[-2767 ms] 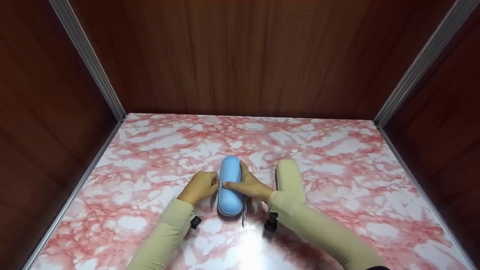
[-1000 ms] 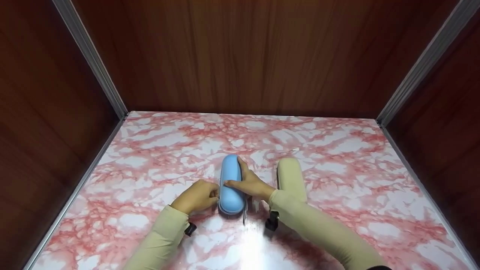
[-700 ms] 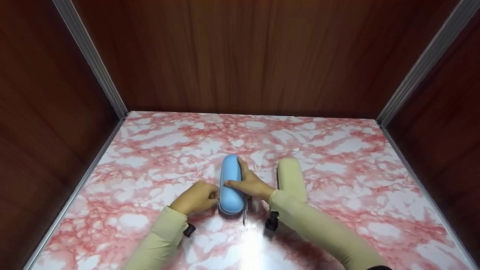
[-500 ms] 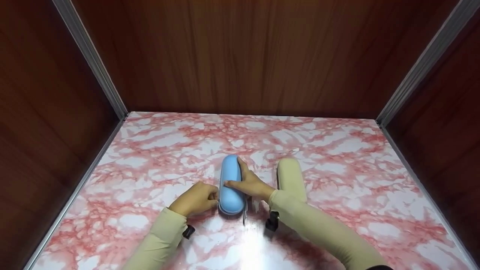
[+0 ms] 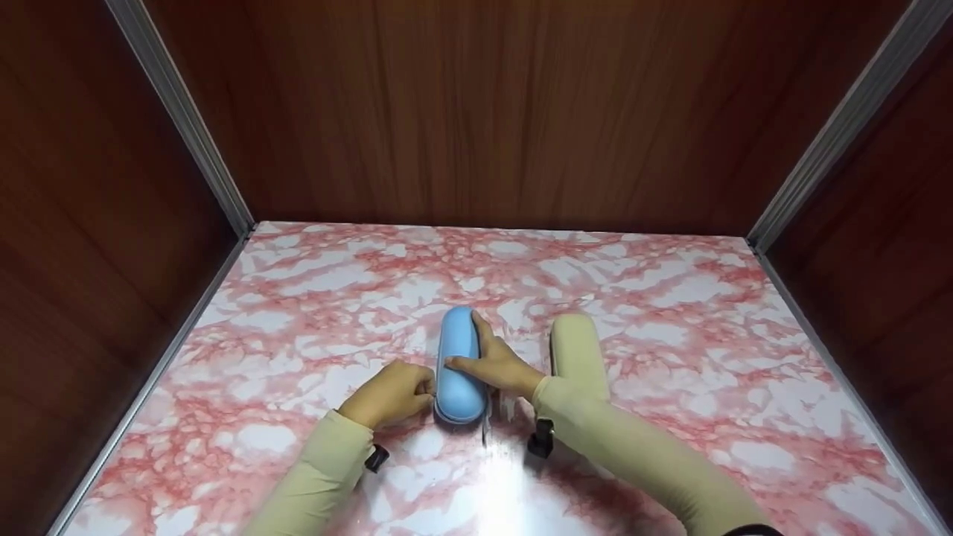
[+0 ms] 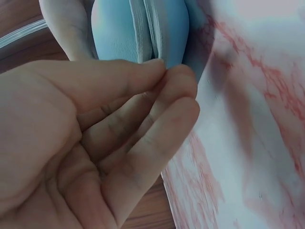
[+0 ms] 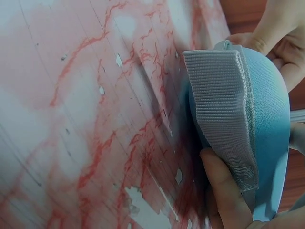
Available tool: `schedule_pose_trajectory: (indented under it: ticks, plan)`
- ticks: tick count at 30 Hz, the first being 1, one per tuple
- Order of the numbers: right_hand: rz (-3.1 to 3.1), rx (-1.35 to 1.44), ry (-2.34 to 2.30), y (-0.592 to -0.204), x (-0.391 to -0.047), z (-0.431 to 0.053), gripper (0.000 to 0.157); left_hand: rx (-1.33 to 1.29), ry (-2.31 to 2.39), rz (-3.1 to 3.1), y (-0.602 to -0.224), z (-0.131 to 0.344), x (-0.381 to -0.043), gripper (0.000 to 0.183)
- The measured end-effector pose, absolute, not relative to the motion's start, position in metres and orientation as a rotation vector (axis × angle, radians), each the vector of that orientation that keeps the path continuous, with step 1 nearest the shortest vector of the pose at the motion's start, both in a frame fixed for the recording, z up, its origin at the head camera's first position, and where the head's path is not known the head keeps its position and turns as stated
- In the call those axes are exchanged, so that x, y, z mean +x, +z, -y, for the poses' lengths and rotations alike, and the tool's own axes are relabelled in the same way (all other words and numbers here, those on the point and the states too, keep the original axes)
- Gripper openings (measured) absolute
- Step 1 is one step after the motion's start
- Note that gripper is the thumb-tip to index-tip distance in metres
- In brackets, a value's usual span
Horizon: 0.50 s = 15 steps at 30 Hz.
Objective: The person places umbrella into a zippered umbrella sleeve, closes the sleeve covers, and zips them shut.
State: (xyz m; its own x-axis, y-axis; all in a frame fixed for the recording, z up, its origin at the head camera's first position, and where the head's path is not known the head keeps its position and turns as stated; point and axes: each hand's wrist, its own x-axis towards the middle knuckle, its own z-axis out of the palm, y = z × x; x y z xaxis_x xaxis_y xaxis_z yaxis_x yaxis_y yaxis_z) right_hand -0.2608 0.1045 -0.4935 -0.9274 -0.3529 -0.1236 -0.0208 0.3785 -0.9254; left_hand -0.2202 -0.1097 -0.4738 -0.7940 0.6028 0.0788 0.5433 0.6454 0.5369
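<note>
A light blue zippered hard case (image 5: 458, 335) lies lengthwise near the middle of the table, its long side toward each hand. My right hand (image 5: 502, 365) grips it from the right, thumb across the top and fingers along the far side. In the right wrist view those fingers (image 7: 221, 183) press beside a ribbed grey strip (image 7: 217, 86) on the case's side. At the left side, near the front end, my left hand (image 5: 391, 391) pinches thumb and forefinger together at the zipper (image 6: 147, 28). The pull itself is hidden by the fingertips; a dark gap shows between the zipper's grey bands.
A beige case (image 5: 577, 350) lies to the right, partly covered by the right sleeve. Dark wood panels (image 5: 476, 112) wall in the back and sides of the red-and-white marbled table (image 5: 313, 283).
Since the earliest frame my left hand has slid along the case's left side toward the near end. The right hand keeps its hold; over the last second almost nothing moves.
</note>
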Motion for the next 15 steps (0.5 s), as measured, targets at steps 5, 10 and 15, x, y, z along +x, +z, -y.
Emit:
schedule_pose_trajectory:
  ticks: [5, 10, 15]
  plan:
    - [-2.379, -0.317, -1.547, -0.4940, -0.2635, -0.1045, 0.106, 0.946, 0.841, -2.784, -0.4756, 0.1078, -0.2216, 0.014]
    - [-2.397, -0.323, -1.530, -0.4940, -0.2645, -0.1053, 0.105, 0.975, 0.842, -2.776, -0.4740, 0.1081, -0.2209, 0.014]
    - [-2.398, -0.318, -1.527, -0.4936, -0.2643, -0.1066, 0.104, 1.002, 0.854, -2.705, -0.4709, 0.1100, -0.2180, 0.013]
